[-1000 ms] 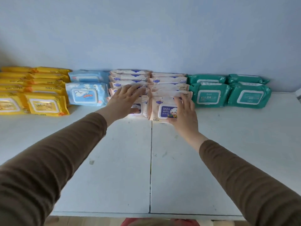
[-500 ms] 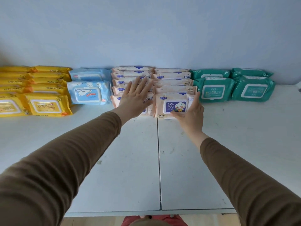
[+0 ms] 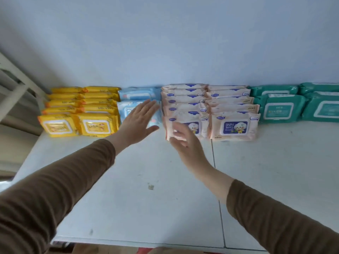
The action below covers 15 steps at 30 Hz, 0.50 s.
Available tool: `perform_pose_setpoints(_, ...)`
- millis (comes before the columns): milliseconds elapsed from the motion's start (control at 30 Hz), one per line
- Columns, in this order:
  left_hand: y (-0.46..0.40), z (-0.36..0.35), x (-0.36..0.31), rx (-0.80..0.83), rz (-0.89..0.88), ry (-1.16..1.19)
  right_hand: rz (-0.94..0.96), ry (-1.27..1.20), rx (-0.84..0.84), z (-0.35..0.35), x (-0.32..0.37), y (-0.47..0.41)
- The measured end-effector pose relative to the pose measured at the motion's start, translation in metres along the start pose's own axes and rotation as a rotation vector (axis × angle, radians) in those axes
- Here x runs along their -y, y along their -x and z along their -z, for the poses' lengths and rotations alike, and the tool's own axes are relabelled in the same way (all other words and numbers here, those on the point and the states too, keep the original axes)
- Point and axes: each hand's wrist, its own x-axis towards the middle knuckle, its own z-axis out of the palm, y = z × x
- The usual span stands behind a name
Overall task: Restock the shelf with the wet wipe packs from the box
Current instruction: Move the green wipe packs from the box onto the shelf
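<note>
Wet wipe packs stand in rows along the wall on a white shelf: yellow packs, light blue packs, pink packs and green packs. My left hand is flat and open, hovering over the front light blue pack. My right hand is open with spread fingers, just in front of the left front pink pack; whether it touches it is unclear. Neither hand holds a pack. The box is not in view.
A pale blue wall rises directly behind the rows. A white frame stands at the far left. The shelf has a seam running front to back, and its front edge is near the bottom.
Both hands have left the pink packs and shifted left: the left hand now lies over the light blue pack, the right in front of the left pink stack. The view turned left too.
</note>
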Motion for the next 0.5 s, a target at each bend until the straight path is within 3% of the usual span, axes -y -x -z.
perform_pose_setpoints(100,0.014,0.006,0.06,0.117,0.068,-0.095,-0.43,-0.315,0.036,-0.065,0.011,-0.03)
perform_pose_setpoints(167,0.011,0.004,0.084,0.189,0.064,-0.143,-0.577,-0.483,-0.079,-0.098,0.014,-0.054)
perform_pose_setpoints(333,-0.015,-0.006,0.106,0.224,-0.006,-0.18,-0.532,-0.531,-0.469,-0.146,0.004,-0.102)
perform_pose_setpoints(500,-0.014,-0.01,0.104,0.253,0.02,-0.173,-0.444,-0.306,-0.456,-0.158,-0.008,-0.11)
